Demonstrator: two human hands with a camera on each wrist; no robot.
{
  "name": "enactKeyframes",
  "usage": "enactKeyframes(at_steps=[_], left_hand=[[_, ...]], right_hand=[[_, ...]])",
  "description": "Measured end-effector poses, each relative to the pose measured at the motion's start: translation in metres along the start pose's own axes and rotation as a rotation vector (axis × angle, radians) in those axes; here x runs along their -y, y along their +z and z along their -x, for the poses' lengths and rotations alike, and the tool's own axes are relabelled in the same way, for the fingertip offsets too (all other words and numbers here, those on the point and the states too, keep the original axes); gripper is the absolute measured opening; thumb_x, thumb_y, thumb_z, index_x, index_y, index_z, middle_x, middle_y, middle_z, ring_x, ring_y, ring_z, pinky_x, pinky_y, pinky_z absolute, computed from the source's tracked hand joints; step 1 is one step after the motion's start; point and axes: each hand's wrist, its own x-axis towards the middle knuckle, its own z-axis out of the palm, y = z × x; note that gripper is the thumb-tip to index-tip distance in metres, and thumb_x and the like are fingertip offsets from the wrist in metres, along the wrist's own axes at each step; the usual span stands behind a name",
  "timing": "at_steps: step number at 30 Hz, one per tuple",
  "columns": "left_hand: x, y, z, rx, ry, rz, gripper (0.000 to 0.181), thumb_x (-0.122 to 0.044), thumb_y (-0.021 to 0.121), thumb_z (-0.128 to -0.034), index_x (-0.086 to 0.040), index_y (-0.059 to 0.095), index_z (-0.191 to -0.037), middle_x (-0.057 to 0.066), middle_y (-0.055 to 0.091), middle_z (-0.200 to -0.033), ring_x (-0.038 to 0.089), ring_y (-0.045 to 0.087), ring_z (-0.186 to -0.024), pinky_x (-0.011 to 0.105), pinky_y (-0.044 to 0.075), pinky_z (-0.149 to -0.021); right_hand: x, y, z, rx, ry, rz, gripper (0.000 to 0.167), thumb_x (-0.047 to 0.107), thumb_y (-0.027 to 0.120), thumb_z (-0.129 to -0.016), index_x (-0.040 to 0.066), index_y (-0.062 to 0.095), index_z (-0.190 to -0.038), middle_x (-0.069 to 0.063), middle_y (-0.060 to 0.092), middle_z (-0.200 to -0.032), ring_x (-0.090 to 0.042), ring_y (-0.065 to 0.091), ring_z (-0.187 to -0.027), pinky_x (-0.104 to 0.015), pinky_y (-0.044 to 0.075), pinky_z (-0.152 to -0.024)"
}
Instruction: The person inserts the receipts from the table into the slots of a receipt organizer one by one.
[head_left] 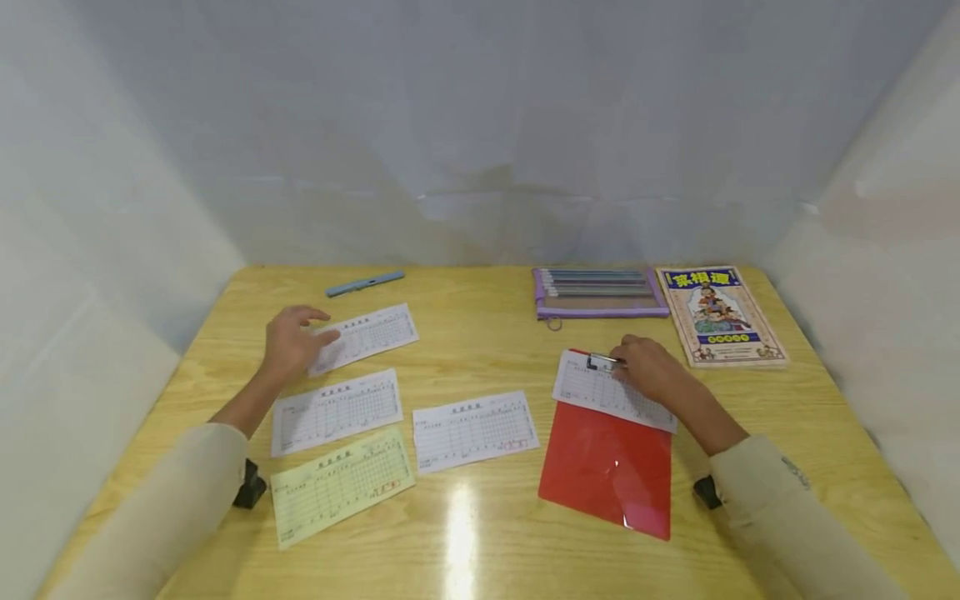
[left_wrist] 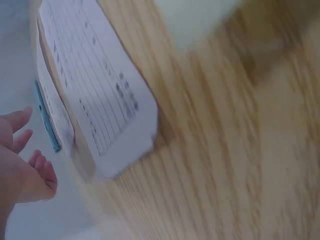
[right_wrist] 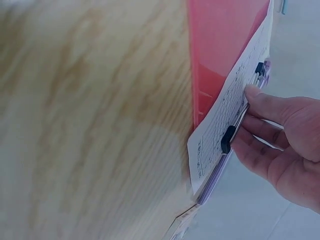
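Note:
A red clipboard (head_left: 607, 475) lies right of centre, a white printed slip (head_left: 592, 390) across its top under the metal clip (head_left: 602, 362). My right hand (head_left: 656, 373) pinches that clip between thumb and fingers; the right wrist view shows the hand (right_wrist: 285, 140) at the clip's edge. My left hand (head_left: 294, 343) is over the left end of the farthest white slip (head_left: 367, 335), fingers loosely bent and apart. In the left wrist view the left hand (left_wrist: 25, 165) has nothing between its fingers. Whether it touches the slip is unclear.
More white slips lie at left (head_left: 337, 412) and centre (head_left: 476, 432), with a yellow slip (head_left: 342, 483) nearer. A blue pen (head_left: 365, 284) lies behind. At the back right are a purple-edged pouch (head_left: 600, 313) and a book (head_left: 720, 317). Walls enclose the table (head_left: 450, 550).

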Motion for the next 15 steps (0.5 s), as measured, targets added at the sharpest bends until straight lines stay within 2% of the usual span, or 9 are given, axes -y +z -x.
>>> enactKeyframes(at_steps=[2,5,7,10,13,15], left_hand=[[0.006,-0.005,-0.001,0.021,-0.038,-0.049,0.042,-0.019,0.070,-0.0847,0.005,0.060,-0.117,0.030,0.045,-0.136,0.048,0.038,-0.125,0.059,0.032,-0.104],[0.013,-0.009,-0.002,0.077,-0.099,-0.100,0.047,-0.020,0.072,-0.0826,0.007,0.057,-0.118,0.033,0.045,-0.134,0.050,0.036,-0.126,0.059,0.029,-0.106],[0.016,-0.009,-0.001,0.115,-0.135,-0.108,0.048,-0.020,0.072,-0.0825,0.007,0.056,-0.119,0.032,0.049,-0.131,0.048,0.042,-0.121,0.057,0.035,-0.101],[0.018,-0.006,0.000,0.142,-0.189,-0.093,0.044,-0.018,0.071,-0.0834,0.005,0.055,-0.118,0.028,0.052,-0.122,0.040,0.050,-0.107,0.048,0.045,-0.087],[0.018,-0.004,0.001,0.131,-0.226,-0.074,0.038,-0.016,0.069,-0.0838,0.002,0.057,-0.116,0.023,0.054,-0.114,0.033,0.050,-0.098,0.039,0.043,-0.080],[0.017,-0.003,0.001,0.129,-0.245,-0.065,0.035,-0.015,0.068,-0.0847,0.001,0.059,-0.115,0.022,0.054,-0.114,0.031,0.050,-0.097,0.036,0.043,-0.078]], right_hand=[[0.000,0.000,0.000,-0.001,0.001,0.001,0.020,0.010,0.070,-0.084,-0.003,0.069,-0.099,-0.011,0.059,-0.084,-0.021,0.057,-0.074,-0.037,0.051,-0.069],[-0.001,0.000,0.000,-0.002,0.003,-0.003,0.020,0.010,0.070,-0.084,-0.003,0.069,-0.098,-0.011,0.059,-0.083,-0.021,0.056,-0.073,-0.037,0.051,-0.069],[-0.001,0.000,0.000,-0.003,-0.001,-0.002,0.019,0.009,0.070,-0.084,-0.003,0.069,-0.098,-0.011,0.059,-0.083,-0.020,0.056,-0.072,-0.037,0.051,-0.068],[0.000,0.000,0.000,-0.008,-0.007,0.002,0.019,0.009,0.070,-0.083,-0.004,0.069,-0.098,-0.011,0.059,-0.083,-0.020,0.055,-0.072,-0.037,0.051,-0.068],[0.000,-0.001,0.000,-0.012,-0.012,0.004,0.019,0.009,0.070,-0.083,-0.003,0.069,-0.098,-0.012,0.059,-0.083,-0.020,0.055,-0.072,-0.037,0.051,-0.068],[0.001,-0.001,0.000,-0.012,-0.012,0.000,0.019,0.009,0.070,-0.083,-0.003,0.069,-0.097,-0.012,0.059,-0.083,-0.020,0.055,-0.072,-0.036,0.051,-0.068]])
